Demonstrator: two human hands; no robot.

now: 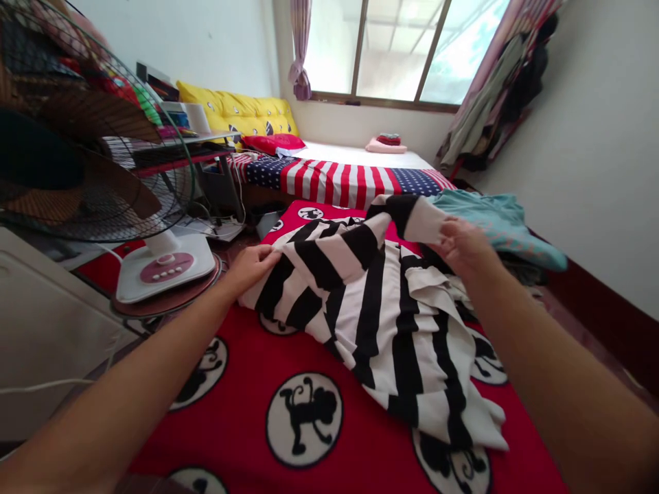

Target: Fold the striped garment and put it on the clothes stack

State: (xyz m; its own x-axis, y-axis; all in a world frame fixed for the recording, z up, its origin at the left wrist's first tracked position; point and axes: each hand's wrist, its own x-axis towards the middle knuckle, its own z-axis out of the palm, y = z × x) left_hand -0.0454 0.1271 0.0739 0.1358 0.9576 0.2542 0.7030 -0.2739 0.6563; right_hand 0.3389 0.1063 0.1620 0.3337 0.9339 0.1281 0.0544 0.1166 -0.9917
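A black-and-white striped garment point(368, 322) lies spread and rumpled over a red blanket point(231, 412) printed with round monkey patches. My left hand point(253, 266) pinches its left edge, lifting that part a little. On the other side, my right hand point(460, 243) grips a white-and-black end that looks like a sleeve, raised above the rest. Between the two hands the cloth hangs in a loose, twisted band. The garment's lower right corner rests flat on the blanket. Whether it is a shirt or a dress I cannot tell.
Folded teal clothes point(494, 219) are piled just beyond my right hand. At the left stands a fan point(165, 264) on a round stool. A bed point(334, 178) with a striped-and-starred cover is under the window. Clothes point(494, 103) hang on the right wall.
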